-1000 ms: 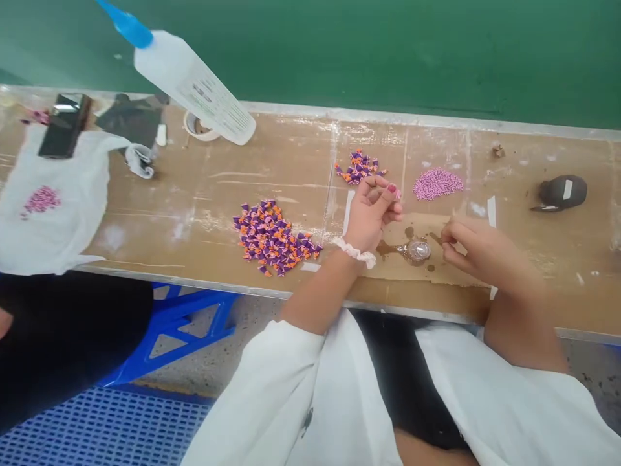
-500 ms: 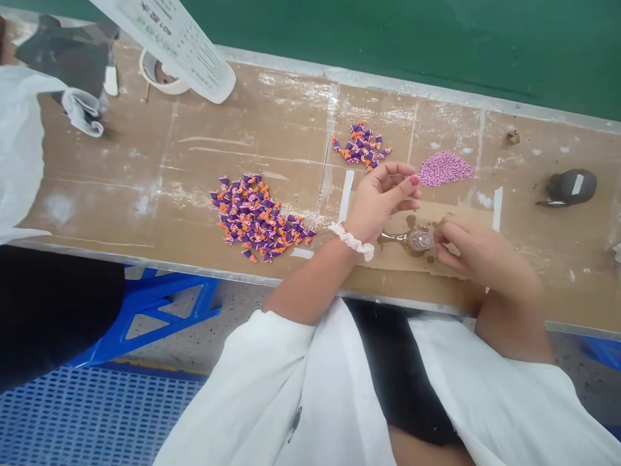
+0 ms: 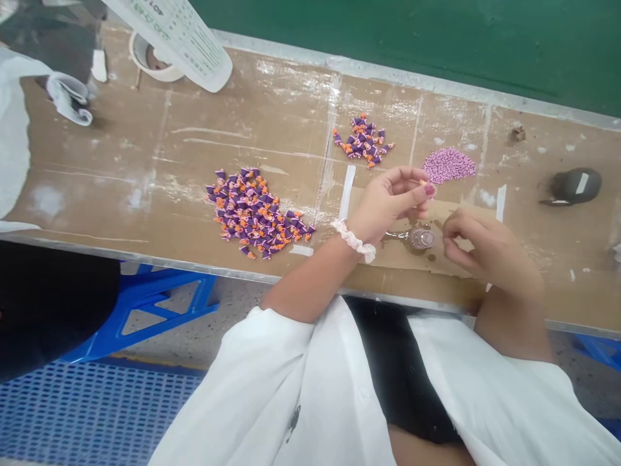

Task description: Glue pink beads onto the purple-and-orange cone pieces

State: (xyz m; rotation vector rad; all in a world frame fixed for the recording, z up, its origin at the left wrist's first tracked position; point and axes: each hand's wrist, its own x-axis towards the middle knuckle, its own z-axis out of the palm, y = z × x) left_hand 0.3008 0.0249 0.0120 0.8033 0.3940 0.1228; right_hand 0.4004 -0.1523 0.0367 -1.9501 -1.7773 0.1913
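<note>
My left hand (image 3: 391, 202), with a white scrunchie at the wrist, is raised over the brown worktable (image 3: 145, 168) with its fingers pinched on a tiny piece I cannot make out. My right hand (image 3: 478, 249) rests curled on the table just right of a small clear glue dish (image 3: 421, 238) ringed by brown stains; its fingertips are pinched together. A big heap of purple-and-orange cone pieces (image 3: 255, 212) lies left of my left hand. A smaller heap of the same pieces (image 3: 363, 140) and a pile of small pink beads (image 3: 447, 164) lie beyond my hands.
A white squeeze bottle (image 3: 179, 39) leans in at the top left over a tape roll (image 3: 148, 61). A dark rounded object (image 3: 572, 186) lies at the right. White cloth (image 3: 14, 129) covers the left end. A blue stool (image 3: 145, 304) and another person's dark clothing (image 3: 48, 304) are at lower left.
The view has shifted downward and leftward relative to the table. My left hand has moved right toward the pink beads, still pinched. My right hand stays beside the glue dish.
</note>
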